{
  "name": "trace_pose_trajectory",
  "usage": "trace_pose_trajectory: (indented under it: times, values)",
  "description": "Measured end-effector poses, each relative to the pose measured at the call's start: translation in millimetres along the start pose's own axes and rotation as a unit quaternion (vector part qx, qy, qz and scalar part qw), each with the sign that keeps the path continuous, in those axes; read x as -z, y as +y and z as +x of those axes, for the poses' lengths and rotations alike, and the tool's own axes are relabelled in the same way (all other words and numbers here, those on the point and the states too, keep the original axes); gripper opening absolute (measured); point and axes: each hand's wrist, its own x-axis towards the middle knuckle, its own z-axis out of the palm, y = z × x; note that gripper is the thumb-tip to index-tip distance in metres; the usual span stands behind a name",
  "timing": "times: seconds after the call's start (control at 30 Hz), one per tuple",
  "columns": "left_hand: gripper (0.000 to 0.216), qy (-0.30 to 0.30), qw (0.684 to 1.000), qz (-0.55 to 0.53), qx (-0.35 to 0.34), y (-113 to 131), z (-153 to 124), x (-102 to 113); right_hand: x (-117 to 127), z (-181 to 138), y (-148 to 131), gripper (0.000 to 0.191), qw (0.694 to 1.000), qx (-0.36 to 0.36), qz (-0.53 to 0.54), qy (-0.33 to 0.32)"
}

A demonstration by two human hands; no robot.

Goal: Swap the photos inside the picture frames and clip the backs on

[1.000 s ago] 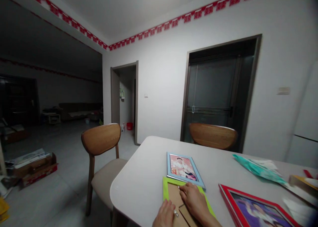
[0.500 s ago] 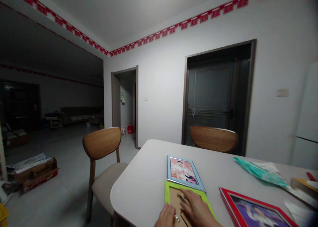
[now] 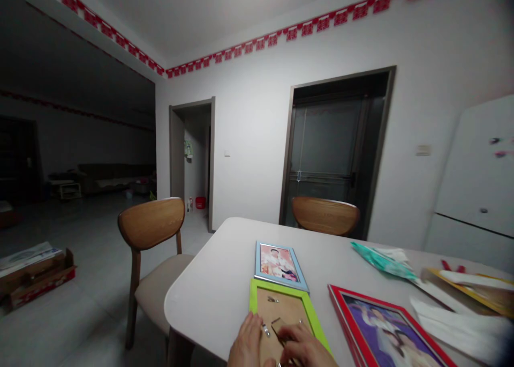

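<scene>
Three picture frames on the bench, both hands on the nearest one. Green frame lies back side up, directly under the hands. Left hand: fingers close together, laid over the frame's left border; can't tell if it's gripping or just resting. Right hand: fingers curled, tips down on the brown backing board; can't tell whether they're pinching anything, lower part is cut off by the picture edge.

Metal clip sits just right of the left hand's fingertips. Second clip, beyond both hands, near the far edge of the board.

Blue frame: beyond the hands, picture up, right against the green frame's far edge. Red frame: right of the right hand, picture up, apart from green. Turquoise bag: farther off, beyond and right of the right hand.
</scene>
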Motion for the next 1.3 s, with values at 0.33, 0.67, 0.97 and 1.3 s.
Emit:
trace_pose_trajectory:
  times: [0.33, 0.67, 0.97, 1.3]
  values:
    - [0.065, 0.051, 0.998, -0.031, -0.007, 0, -2, -1, 6, -7, -5, 0.036, 0.986, -0.147, -0.018, 0.070]
    - [0.054, 0.104, 0.986, -0.126, 0.043, 12, 8, 12, 23, 20, 0, 0.035, 0.977, -0.187, -0.022, 0.097]
    - [0.026, 0.168, 0.901, -0.389, 0.096, -13, 28, 54, 54, 34, -32, 0.039, 0.975, -0.130, 0.069, 0.167]
    - [0.031, 0.145, 0.943, -0.230, 0.190, -87, 3, 96, 23, -13, 39, 0.050, 0.948, -0.295, -0.100, 0.058]
